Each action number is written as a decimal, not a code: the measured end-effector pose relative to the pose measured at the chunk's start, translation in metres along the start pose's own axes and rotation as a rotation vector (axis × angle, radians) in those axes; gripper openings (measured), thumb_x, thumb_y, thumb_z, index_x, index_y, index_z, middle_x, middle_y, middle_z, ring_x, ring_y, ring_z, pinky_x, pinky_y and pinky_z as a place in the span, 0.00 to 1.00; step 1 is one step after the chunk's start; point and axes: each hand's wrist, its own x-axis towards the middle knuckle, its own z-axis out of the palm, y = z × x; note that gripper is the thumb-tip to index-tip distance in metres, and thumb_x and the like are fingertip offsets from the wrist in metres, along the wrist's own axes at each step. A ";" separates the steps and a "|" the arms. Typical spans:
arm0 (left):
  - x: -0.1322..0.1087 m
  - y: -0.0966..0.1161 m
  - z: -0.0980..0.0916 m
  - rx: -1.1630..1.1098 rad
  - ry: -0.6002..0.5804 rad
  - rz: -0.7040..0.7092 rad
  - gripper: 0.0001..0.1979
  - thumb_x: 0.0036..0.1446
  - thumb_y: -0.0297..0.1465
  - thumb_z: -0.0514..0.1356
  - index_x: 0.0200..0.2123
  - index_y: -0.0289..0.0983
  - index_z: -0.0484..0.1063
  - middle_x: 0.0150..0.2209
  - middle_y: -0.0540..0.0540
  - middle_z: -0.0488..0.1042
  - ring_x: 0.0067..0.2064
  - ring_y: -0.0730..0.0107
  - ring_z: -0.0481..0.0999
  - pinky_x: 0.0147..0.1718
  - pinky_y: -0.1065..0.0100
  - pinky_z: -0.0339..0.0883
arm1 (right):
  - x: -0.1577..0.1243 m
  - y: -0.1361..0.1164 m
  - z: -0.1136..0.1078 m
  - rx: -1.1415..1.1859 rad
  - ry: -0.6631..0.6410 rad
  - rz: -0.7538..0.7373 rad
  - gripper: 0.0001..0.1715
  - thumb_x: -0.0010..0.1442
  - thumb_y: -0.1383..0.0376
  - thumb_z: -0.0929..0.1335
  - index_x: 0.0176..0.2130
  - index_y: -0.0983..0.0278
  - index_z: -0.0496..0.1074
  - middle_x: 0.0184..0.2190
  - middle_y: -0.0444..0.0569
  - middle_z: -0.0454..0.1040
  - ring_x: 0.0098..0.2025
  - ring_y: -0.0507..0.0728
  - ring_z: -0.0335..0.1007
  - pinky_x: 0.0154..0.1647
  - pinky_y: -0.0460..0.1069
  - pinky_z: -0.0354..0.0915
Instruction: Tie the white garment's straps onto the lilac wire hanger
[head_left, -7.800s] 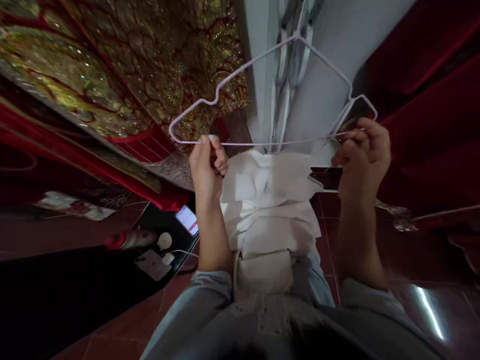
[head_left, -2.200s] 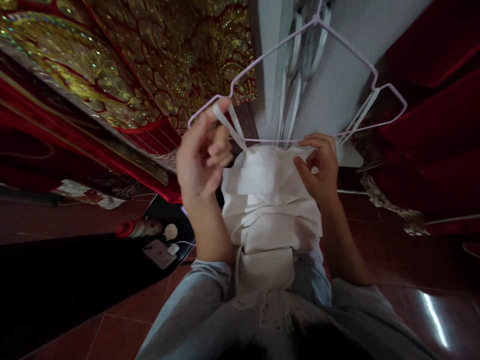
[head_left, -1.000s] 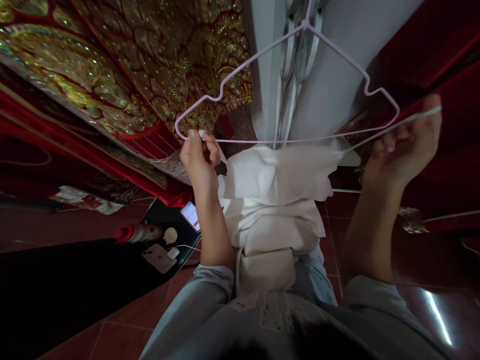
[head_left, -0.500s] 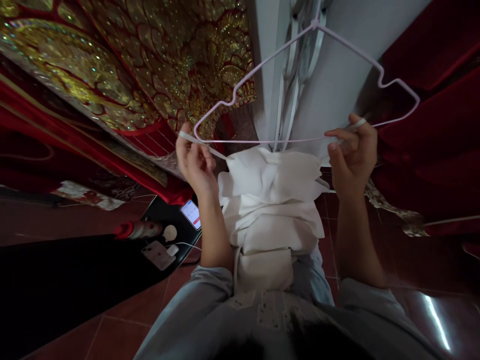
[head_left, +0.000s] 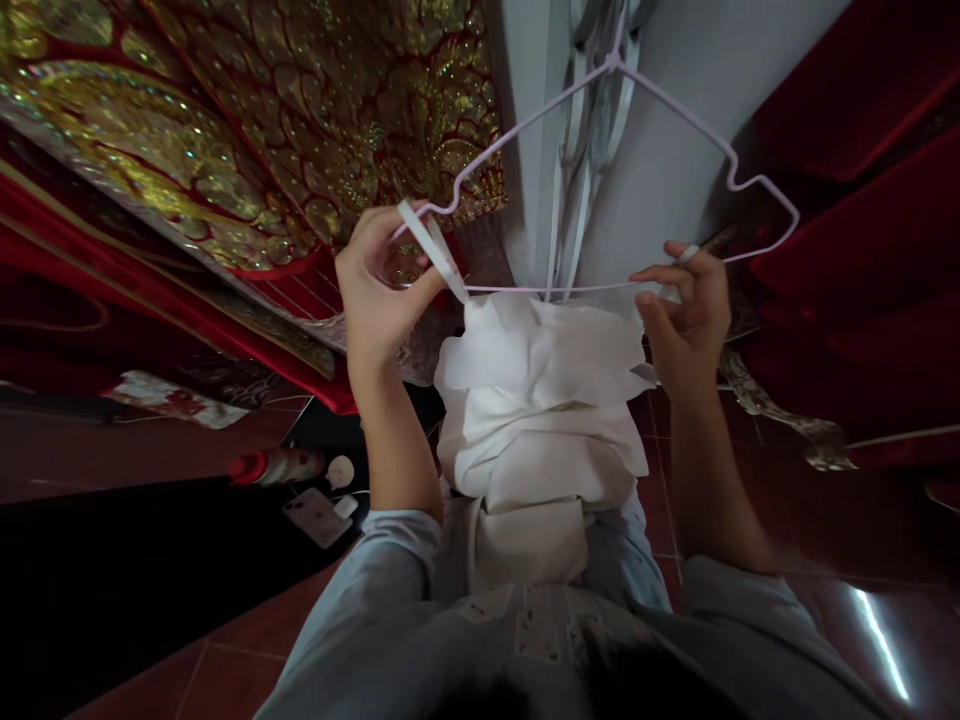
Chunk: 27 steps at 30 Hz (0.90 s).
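A pale pink clothes hanger (head_left: pixel 667 95) stands upright before me, its hook running out of the top of the picture. Below its bottom bar hangs a white ruffled garment (head_left: pixel 551 400) with thin straps. My left hand (head_left: pixel 382 280) is closed around the hanger's left end, with a white strap (head_left: pixel 431 245) slanting over that end beside the thumb and fingers. On the right, my right hand (head_left: pixel 686 310) is closed with fingers bent at the bottom bar. A light band, seemingly the other strap, crosses one of its fingers. Part of the hanger's right end is hidden behind this hand.
Gold-sequined red garments (head_left: pixel 300 130) hang at the left, and dark red cloth (head_left: pixel 862 290) at the right. A black tabletop (head_left: pixel 150 570) at lower left holds a red-capped bottle (head_left: pixel 277 466) and a phone (head_left: pixel 319 516). Grey metalwork (head_left: pixel 581 170) stands behind the hanger.
My left hand has turned and closed around the hanger's left end, bringing the strap over it. The hanger and my right hand have shifted slightly left.
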 end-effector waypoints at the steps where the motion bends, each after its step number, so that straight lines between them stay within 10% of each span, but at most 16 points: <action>1: 0.001 0.006 0.006 0.040 -0.034 0.031 0.17 0.60 0.09 0.80 0.42 0.33 0.85 0.46 0.48 0.84 0.59 0.60 0.82 0.59 0.69 0.76 | 0.000 0.001 0.002 0.011 -0.005 -0.009 0.37 0.73 0.35 0.74 0.69 0.49 0.70 0.57 0.53 0.84 0.44 0.58 0.82 0.22 0.48 0.57; 5: 0.006 0.015 0.014 0.144 -0.166 0.242 0.07 0.70 0.16 0.78 0.41 0.32 0.88 0.40 0.47 0.82 0.47 0.66 0.80 0.52 0.72 0.74 | -0.001 0.001 0.004 0.024 -0.016 -0.031 0.34 0.73 0.38 0.76 0.68 0.49 0.73 0.60 0.52 0.81 0.48 0.58 0.83 0.23 0.47 0.61; 8: 0.004 0.001 0.013 -0.025 -0.048 0.260 0.10 0.77 0.18 0.72 0.50 0.39 0.88 0.42 0.49 0.83 0.43 0.67 0.80 0.47 0.70 0.74 | -0.001 -0.002 0.004 0.070 0.019 -0.062 0.31 0.73 0.41 0.77 0.67 0.47 0.76 0.61 0.51 0.81 0.51 0.58 0.84 0.23 0.46 0.62; 12: -0.008 -0.030 0.010 -0.330 0.175 -0.069 0.22 0.92 0.31 0.53 0.41 0.40 0.81 0.34 0.49 0.80 0.35 0.67 0.81 0.40 0.66 0.75 | -0.003 -0.016 0.005 0.110 0.022 -0.054 0.29 0.74 0.43 0.77 0.68 0.45 0.78 0.58 0.50 0.84 0.49 0.58 0.85 0.22 0.45 0.60; 16: -0.018 -0.049 0.011 -0.372 0.121 -0.245 0.29 0.87 0.49 0.62 0.31 0.41 0.71 0.31 0.49 0.75 0.42 0.63 0.87 0.50 0.66 0.81 | 0.001 -0.020 -0.004 0.128 0.056 0.013 0.27 0.73 0.46 0.77 0.66 0.47 0.82 0.51 0.52 0.89 0.35 0.55 0.77 0.24 0.48 0.61; 22: -0.014 -0.041 0.014 -0.328 0.198 -0.153 0.32 0.87 0.52 0.62 0.29 0.42 0.62 0.26 0.51 0.68 0.33 0.65 0.82 0.42 0.69 0.83 | 0.035 0.045 -0.057 0.163 0.681 -0.143 0.16 0.66 0.57 0.75 0.48 0.61 0.91 0.19 0.38 0.64 0.18 0.46 0.43 0.22 0.43 0.36; 27: -0.015 -0.036 0.011 -0.327 0.158 -0.182 0.32 0.86 0.49 0.63 0.29 0.43 0.61 0.27 0.49 0.70 0.33 0.64 0.83 0.39 0.68 0.82 | 0.055 0.087 -0.097 0.053 0.590 -0.060 0.27 0.59 0.51 0.83 0.53 0.61 0.89 0.30 0.44 0.75 0.24 0.48 0.59 0.26 0.46 0.49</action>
